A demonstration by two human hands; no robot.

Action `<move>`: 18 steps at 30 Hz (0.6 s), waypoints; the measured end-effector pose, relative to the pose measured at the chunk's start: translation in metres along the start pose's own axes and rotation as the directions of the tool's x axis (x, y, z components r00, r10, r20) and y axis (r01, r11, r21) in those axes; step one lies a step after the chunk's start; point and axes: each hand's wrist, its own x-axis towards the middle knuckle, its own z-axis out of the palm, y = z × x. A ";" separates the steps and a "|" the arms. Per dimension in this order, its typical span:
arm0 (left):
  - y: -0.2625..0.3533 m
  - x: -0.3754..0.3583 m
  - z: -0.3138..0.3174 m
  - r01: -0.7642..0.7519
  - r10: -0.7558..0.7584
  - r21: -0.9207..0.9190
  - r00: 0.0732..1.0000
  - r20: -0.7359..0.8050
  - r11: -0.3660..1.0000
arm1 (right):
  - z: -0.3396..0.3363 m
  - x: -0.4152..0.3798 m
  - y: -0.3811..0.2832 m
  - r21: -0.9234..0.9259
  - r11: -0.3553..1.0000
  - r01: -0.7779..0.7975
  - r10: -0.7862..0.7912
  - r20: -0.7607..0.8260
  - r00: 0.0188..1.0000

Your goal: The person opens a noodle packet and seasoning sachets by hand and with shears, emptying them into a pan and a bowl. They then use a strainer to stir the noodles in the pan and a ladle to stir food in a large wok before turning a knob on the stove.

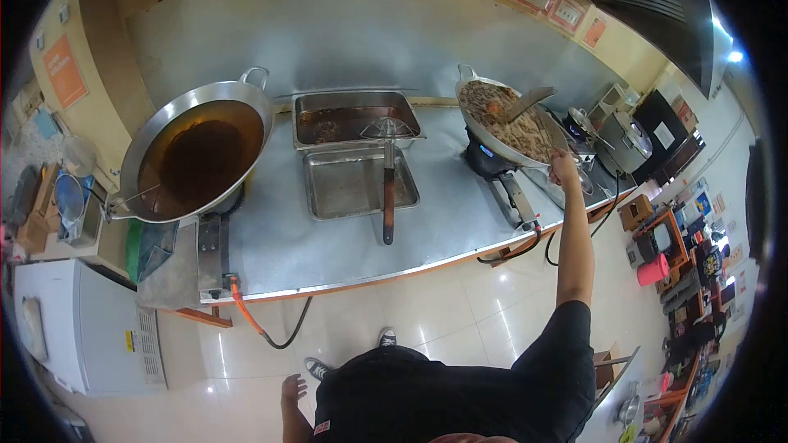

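My right hand (564, 166) is closed at the near edge of the right-hand wok (525, 153), where its handle sits. Brown, shredded-looking food (492, 111) fills this wok, and a broad metal spatula (529, 103) leans in it. Under the wok is a gas burner (486, 160) with a small blue light. My left hand (293, 390) hangs low beside my body over the floor, fingers loosely apart and holding nothing.
A large wok of dark oil (267, 119) stands on a burner at left. Between the woks are a deep steel pan (417, 133) with dark liquid and a shallow tray (324, 189); a wooden-handled strainer (389, 197) lies across both. An orange hose (246, 312) hangs off the front edge.
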 end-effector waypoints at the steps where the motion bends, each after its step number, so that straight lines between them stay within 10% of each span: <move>1: 0.004 0.002 0.004 -0.010 0.010 -0.006 1.000 0.005 1.000 | -0.007 -0.004 -0.006 -0.042 0.999 0.026 -0.026 -0.006 1.000; 7: 0.014 0.007 0.024 0.029 -0.031 0.060 0.999 0.026 0.998 | 0.025 0.035 -0.007 0.131 0.961 0.245 -0.244 -0.019 0.970; 11: 0.013 0.011 0.038 0.033 -0.037 0.063 0.997 0.062 0.997 | 0.077 0.053 -0.028 0.083 0.996 0.034 -0.044 0.122 0.992; 14: 0.012 0.014 0.045 0.066 -0.067 0.014 0.994 0.083 0.998 | 0.093 0.058 -0.039 -0.476 0.841 0.257 -0.158 0.237 0.958; 18: 0.009 0.002 0.053 0.100 -0.099 -0.003 0.992 0.084 0.995 | 0.111 0.049 -0.039 -0.786 0.570 0.240 -0.187 0.160 0.969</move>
